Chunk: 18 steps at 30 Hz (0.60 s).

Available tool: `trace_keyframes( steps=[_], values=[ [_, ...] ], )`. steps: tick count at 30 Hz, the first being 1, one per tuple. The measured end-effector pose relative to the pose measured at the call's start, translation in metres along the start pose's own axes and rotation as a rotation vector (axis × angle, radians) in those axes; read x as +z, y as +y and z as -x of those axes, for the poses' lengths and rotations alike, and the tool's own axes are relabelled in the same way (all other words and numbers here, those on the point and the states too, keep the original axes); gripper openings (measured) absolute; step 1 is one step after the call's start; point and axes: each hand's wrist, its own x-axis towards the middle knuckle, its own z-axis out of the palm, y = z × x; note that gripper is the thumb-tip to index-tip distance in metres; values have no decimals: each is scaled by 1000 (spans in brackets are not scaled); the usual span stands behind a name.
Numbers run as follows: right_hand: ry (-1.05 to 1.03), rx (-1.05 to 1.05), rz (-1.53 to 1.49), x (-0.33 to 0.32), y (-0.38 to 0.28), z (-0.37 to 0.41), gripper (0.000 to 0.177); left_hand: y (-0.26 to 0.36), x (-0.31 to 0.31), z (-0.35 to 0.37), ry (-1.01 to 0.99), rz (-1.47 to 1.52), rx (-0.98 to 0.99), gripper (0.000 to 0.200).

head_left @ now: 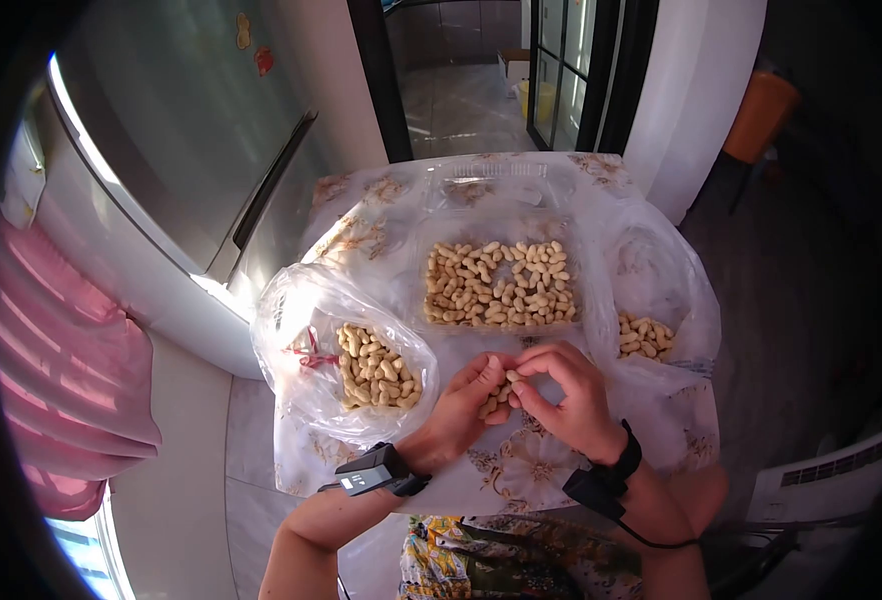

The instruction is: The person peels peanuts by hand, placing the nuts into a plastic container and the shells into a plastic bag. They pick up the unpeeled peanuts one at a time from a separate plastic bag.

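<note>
Pinching: the right hand (573,402) has its fingers closed on one pale tan peanut (512,376), held low over the bench just in front of the tray.
Cupping: the left hand (464,408) curls around a few more tan peanuts (492,404) and touches the right fingertips.
Surroundings: a clear rectangular plastic tray (419,245) of peanuts lies just beyond the hands. A crumpled clear plastic bag (291,300) sits to the left and a second clear bag (656,260) to the right, all on the floral-covered bench (533,468).
Advice: probably best to keep the left palm tilted up so nothing rolls out, and to work close over the bench.
</note>
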Motion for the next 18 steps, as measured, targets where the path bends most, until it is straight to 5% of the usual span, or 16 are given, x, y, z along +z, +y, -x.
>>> trace_keyframes(
  steps=[18],
  values=[
    [-1, 170, -95, 2, 1, 8, 21, -1, 10, 4, 162, -240, 213, 9]
  ],
)
